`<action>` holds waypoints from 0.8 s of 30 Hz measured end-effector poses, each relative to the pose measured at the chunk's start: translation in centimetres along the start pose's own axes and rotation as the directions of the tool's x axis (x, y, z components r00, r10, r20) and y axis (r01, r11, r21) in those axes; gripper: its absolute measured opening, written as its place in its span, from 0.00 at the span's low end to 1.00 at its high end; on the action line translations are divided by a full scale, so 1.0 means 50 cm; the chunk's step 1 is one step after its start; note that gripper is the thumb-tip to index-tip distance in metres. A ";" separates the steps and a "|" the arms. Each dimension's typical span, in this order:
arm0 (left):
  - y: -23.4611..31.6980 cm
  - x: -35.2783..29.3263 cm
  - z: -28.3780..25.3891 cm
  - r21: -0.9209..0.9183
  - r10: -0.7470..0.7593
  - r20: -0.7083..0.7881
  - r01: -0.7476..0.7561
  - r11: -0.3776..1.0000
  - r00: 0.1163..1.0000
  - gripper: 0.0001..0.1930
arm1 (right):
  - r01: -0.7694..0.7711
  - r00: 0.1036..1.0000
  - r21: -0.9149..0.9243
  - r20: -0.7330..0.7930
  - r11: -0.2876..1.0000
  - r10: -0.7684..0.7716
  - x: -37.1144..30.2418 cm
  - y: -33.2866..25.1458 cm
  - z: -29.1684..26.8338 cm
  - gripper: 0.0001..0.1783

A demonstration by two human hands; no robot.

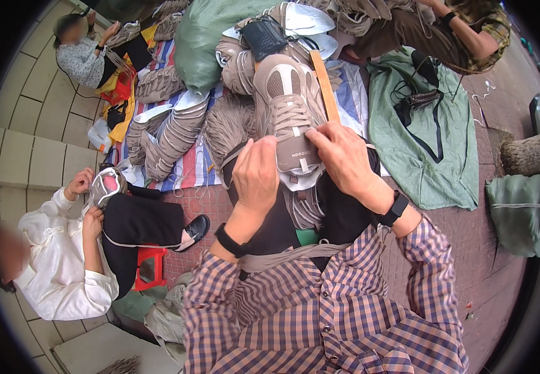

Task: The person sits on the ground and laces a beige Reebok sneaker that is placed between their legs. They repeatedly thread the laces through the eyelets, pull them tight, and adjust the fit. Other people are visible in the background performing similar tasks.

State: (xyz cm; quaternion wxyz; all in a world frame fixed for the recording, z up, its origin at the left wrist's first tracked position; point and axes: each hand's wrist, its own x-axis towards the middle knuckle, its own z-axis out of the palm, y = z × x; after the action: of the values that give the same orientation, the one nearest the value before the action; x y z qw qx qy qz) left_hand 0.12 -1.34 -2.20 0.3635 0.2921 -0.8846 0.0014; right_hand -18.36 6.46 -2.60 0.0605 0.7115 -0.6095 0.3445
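Shoe upper [288,109], grey-brown and laced, lies over the person's lap in the centre of the view, toe pointing away and tongue [300,154] toward the body.

Handling, left to right. Left hand [255,174]: fingers curled at the left side of the tongue; whether they grasp an edge or a lace end cannot be told. This side offers a probable hold along the left eyelet edge. At the centre, the mesh toe and padded-looking tongue should be light, soft and flexible; the toe cap is likely somewhat stiffer. The flat laces [291,113] should bend freely and may slip between the fingertips. No fragile part is evident, though a hard pull could distort the mesh. Right hand [346,156]: thumb and fingertips appear pinched on the right edge of the upper, beside the tongue. That edge is judged a sound hold, since it leaves the lace rows exposed.

Visibility limits, left to right. The left fingertips are partly masked by the hand's own curl. A loose bundle of laces [227,124] beside the upper is too tangled for single strands to be followed. The underside of the upper is hidden, so the presence of a sole cannot be confirmed. The right hand covers the adjacent side panel; a wooden strip [324,86] beyond it disappears partly behind the upper.
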 end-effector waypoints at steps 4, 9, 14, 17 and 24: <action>-0.005 0.009 -0.022 0.168 0.236 0.179 -0.266 0.949 0.955 0.18 | 0.207 0.958 -0.327 0.261 0.922 -0.123 0.023 -0.007 -0.017 0.19; 0.012 0.036 -0.024 0.337 0.095 0.431 -0.257 0.906 0.898 0.20 | 0.322 0.868 -0.587 0.496 0.743 0.017 0.065 -0.061 -0.009 0.12; 0.004 0.042 -0.007 0.465 0.163 0.348 -0.321 0.825 0.923 0.20 | 0.438 0.870 -0.396 0.413 0.807 -0.269 0.079 -0.004 -0.002 0.11; 0.004 0.045 0.004 0.466 0.212 0.332 -0.355 0.810 0.919 0.13 | 0.471 0.860 -0.177 0.308 0.864 -0.406 0.076 0.046 -0.023 0.11; 0.004 0.039 -0.085 -0.031 0.500 0.254 -0.509 0.860 0.828 0.09 | 0.439 0.805 0.230 0.329 0.869 -0.494 -0.035 -0.028 -0.065 0.13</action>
State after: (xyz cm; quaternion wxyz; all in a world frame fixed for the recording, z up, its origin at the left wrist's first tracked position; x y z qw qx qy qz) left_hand 1.65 -1.27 2.23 0.2285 0.0528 -0.9691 0.0767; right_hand -18.50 9.91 -0.66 -0.0259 0.8946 -0.3892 0.2180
